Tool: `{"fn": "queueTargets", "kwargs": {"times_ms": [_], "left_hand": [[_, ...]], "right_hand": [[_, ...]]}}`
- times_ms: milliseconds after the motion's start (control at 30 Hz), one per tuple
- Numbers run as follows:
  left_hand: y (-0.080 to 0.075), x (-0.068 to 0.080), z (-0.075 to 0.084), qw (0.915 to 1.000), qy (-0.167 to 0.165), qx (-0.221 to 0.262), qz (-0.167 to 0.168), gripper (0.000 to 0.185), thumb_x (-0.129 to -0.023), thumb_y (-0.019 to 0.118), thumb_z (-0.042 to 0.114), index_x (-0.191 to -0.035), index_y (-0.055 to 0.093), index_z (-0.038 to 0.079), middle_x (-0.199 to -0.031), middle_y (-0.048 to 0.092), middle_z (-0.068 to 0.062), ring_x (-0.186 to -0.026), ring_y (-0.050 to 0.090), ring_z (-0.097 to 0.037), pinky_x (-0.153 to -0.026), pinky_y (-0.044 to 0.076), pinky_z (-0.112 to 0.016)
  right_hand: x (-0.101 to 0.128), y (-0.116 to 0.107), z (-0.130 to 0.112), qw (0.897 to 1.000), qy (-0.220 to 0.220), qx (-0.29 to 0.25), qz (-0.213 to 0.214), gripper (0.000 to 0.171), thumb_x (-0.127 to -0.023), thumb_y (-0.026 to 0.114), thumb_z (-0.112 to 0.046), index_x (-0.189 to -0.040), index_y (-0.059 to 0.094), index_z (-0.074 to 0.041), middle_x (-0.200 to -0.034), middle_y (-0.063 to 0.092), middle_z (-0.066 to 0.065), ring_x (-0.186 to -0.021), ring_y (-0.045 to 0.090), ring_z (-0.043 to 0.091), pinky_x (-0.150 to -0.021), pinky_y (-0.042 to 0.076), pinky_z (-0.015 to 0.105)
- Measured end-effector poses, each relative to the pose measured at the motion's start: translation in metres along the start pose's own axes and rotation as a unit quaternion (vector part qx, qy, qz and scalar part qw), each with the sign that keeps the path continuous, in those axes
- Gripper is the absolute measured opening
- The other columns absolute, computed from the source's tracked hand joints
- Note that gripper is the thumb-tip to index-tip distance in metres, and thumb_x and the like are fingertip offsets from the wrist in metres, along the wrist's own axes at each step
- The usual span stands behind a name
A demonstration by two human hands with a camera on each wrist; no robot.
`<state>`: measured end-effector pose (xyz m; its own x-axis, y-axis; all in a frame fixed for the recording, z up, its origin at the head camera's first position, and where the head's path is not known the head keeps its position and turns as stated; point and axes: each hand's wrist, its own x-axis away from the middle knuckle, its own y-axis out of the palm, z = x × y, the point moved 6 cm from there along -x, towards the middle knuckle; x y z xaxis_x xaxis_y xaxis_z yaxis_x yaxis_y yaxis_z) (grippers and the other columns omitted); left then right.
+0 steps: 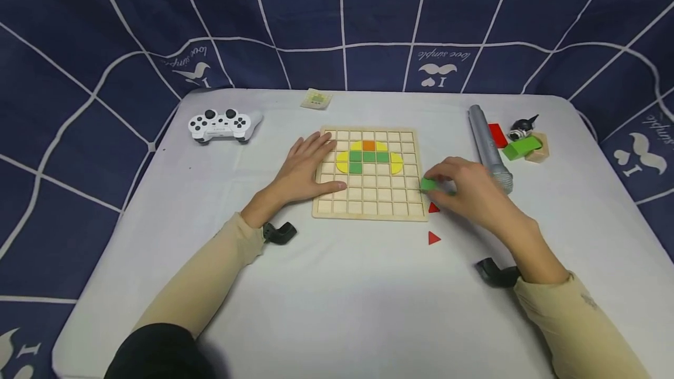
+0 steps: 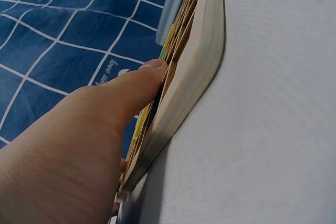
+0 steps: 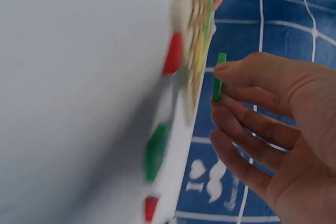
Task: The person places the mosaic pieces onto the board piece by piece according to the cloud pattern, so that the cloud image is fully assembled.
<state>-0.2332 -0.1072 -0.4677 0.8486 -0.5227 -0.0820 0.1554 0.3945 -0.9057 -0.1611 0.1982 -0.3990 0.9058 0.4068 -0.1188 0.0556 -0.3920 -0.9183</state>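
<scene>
Right hand pinches a green tile flat above the board's right edge; left hand lies flat.

Even, bright light falls from above on the white table, with only soft, faint shadows under the forearms. The head view is sharp but bows outward at its edges. The right wrist view is smeared with blur near the wooden board; the left wrist view is sharper.

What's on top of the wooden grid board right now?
On the wooden grid board: yellow pieces, green tiles and an orange tile. The left hand rests flat on its left edge, hiding the cells beneath.
</scene>
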Motion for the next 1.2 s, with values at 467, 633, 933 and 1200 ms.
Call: {"fn": "queueTargets", "kwargs": {"times_ms": [467, 633, 933, 1200], "left_hand": [[0.002, 0.000, 0.004, 1.0000, 0.005, 0.001, -0.003, 0.104, -0.088, 0.071, 0.069, -0.166, 0.033, 0.011, -0.177, 0.021, -0.009, -0.165, 0.008, -0.030, -0.133, 0.000, -0.054], [0.001, 0.001, 0.002, 1.0000, 0.003, -0.007, 0.000, 0.104, -0.088, 0.071, 0.069, -0.166, 0.033, 0.012, -0.177, 0.021, -0.008, -0.165, 0.009, -0.030, -0.133, 0.001, -0.054], [-0.001, 0.001, 0.002, 0.9999, 0.003, -0.015, 0.000, 0.104, -0.088, 0.070, 0.070, -0.166, 0.033, 0.012, -0.176, 0.022, -0.008, -0.165, 0.010, -0.030, -0.133, 0.002, -0.054], [0.000, 0.001, 0.000, 0.9998, 0.003, -0.017, -0.001, 0.104, -0.088, 0.070, 0.070, -0.166, 0.033, 0.012, -0.176, 0.021, -0.008, -0.165, 0.009, -0.031, -0.133, 0.001, -0.054]], "right_hand": [[-0.079, 0.036, -0.043, 0.998, -0.055, -0.020, -0.016, 0.027, -0.087, 0.086, -0.011, -0.112, 0.079, -0.003, -0.109, 0.078, 0.010, -0.101, 0.071, 0.025, -0.095, 0.058, 0.045], [-0.086, 0.044, -0.049, 0.998, -0.058, -0.029, -0.023, 0.027, -0.089, 0.084, -0.009, -0.115, 0.079, -0.003, -0.110, 0.077, 0.010, -0.097, 0.069, 0.024, -0.090, 0.058, 0.043], [-0.076, 0.047, -0.060, 0.997, -0.063, -0.021, -0.033, 0.024, -0.094, 0.078, -0.010, -0.117, 0.079, -0.003, -0.114, 0.078, 0.010, -0.108, 0.070, 0.027, -0.098, 0.057, 0.046], [-0.055, 0.046, -0.075, 0.996, -0.077, -0.002, -0.051, 0.031, -0.096, 0.077, -0.016, -0.124, 0.076, -0.005, -0.123, 0.076, 0.009, -0.121, 0.066, 0.028, -0.106, 0.054, 0.048]]}}
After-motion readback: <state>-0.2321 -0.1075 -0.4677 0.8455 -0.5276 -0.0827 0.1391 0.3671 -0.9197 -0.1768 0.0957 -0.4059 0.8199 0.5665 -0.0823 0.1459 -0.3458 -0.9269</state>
